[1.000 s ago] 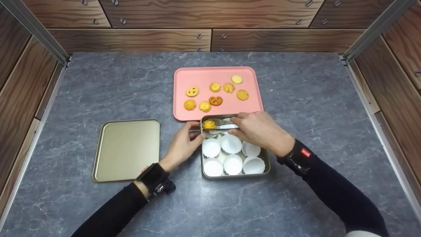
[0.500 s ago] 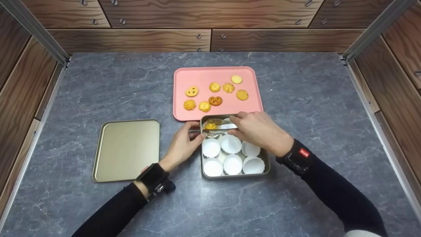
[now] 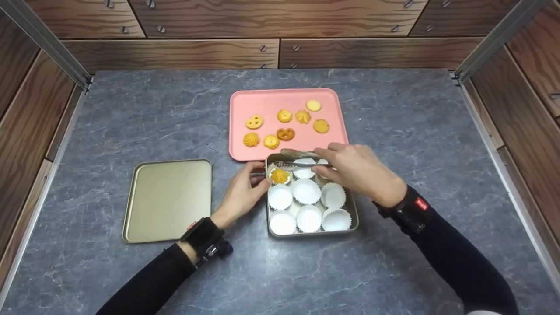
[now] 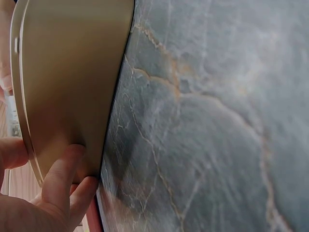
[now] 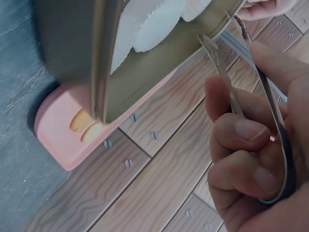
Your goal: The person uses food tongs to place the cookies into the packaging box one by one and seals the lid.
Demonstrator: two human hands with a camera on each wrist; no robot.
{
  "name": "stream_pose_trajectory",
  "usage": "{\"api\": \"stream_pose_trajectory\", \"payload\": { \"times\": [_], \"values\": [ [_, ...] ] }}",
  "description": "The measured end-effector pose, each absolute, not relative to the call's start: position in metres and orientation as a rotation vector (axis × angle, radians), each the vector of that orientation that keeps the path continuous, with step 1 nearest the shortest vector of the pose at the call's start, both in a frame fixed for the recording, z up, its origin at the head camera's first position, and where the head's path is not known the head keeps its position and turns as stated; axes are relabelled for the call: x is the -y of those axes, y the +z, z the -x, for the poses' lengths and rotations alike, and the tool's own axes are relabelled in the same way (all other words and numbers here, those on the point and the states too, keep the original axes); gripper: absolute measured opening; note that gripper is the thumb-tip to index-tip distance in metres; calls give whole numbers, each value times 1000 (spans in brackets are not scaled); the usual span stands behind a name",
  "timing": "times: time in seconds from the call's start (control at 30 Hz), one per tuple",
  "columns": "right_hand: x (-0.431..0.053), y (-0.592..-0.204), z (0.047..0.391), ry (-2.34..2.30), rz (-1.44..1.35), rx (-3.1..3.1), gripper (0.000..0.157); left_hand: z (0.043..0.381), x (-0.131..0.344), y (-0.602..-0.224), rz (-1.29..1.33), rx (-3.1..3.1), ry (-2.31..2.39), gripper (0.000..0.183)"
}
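Observation:
A metal tin (image 3: 355,218) lined with white paper cups (image 3: 306,191) sits in front of the pink tray. One yellow swirled cookie (image 3: 280,176) lies in the cup at its far left corner. Metal tongs (image 3: 302,164) reach over the far edge of the tin, their tips apart and holding nothing; my right hand (image 3: 361,168) grips them, fingers curled round the arms in the right wrist view. My left hand (image 3: 245,188) holds the tin's left wall. The left wrist view has its fingers (image 4: 60,179) against the outer side and the thumb at the rim.
Behind the tin, the pink tray (image 3: 245,103) bears several cookies, among them a pretzel-shaped one (image 3: 285,134). A flat metal lid (image 3: 168,201) lies left of the tin. Wood-patterned panels (image 3: 170,54) border the grey marbled table (image 3: 153,113).
The tongs have opened, let go of the cookie in the far left cup, and lifted away up and to the right with my right hand. My left hand has stayed put.

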State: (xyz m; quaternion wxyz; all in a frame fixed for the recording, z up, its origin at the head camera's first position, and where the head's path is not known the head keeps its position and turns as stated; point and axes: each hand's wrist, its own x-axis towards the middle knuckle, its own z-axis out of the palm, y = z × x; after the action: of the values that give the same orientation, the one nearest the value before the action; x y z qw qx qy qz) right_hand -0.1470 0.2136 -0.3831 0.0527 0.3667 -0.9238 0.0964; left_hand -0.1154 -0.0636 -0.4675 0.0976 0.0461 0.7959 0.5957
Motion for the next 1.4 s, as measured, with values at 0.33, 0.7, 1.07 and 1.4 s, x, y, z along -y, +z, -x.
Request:
{"api": "stream_pose_trajectory", "payload": {
  "times": [0.33,0.7,1.07,1.4],
  "values": [
    [-255,-391,176,448,-760,2801,36,115,66,-469,-138,-2398,1760,44],
    [-274,-422,203,300,-568,2872,33,115,66,-471,-112,-2368,1772,44],
    [-262,-428,209,237,-559,2869,33,114,65,-470,-116,-2336,1801,44],
    [-254,-430,211,191,-475,2896,32,115,64,-467,-138,-2348,1795,44]
  ]
}}
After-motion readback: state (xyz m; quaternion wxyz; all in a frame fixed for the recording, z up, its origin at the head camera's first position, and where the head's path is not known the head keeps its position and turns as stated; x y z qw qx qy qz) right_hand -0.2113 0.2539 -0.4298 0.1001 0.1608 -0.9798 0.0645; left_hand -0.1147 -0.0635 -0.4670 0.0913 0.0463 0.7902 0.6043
